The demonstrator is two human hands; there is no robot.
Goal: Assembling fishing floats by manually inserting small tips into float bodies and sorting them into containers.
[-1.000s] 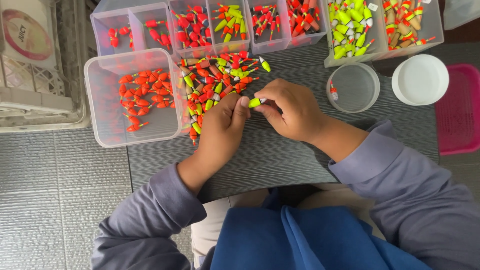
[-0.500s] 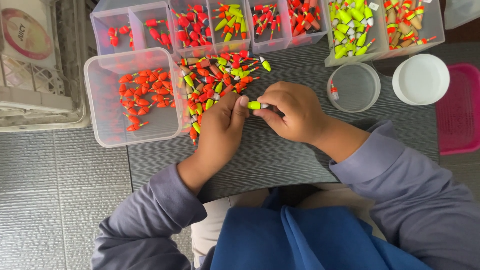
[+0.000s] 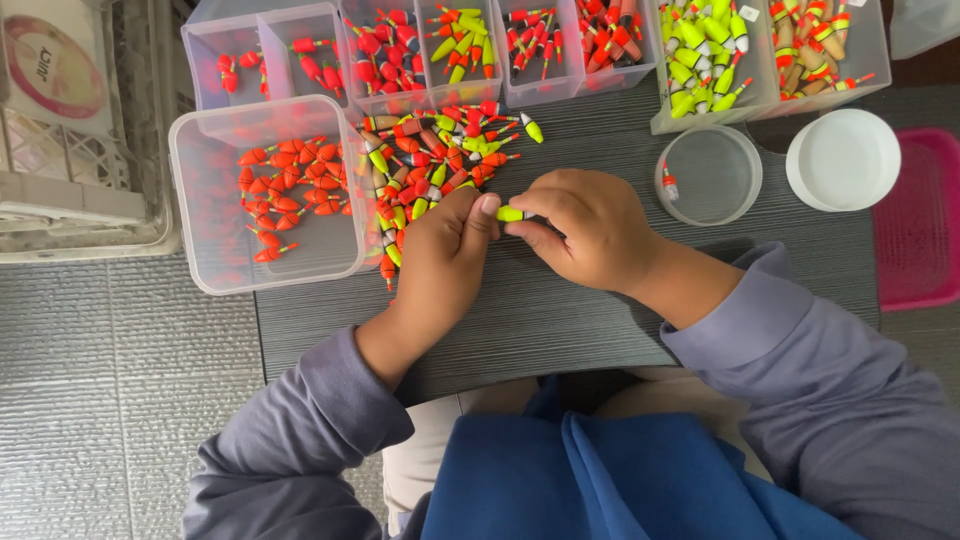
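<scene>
Now | float [image 3: 511, 213] pinched end to end between my hands, long axis 3–9 o'clock | left hand [image 3: 440, 262] closed on its 9 o'clock end, right hand [image 3: 590, 228] on the 3 | pile [image 3: 430, 165] at 11 | orange-filled tub [image 3: 265, 195] at 9 | round label [image 3: 55, 65] far 10, on the crate.
</scene>
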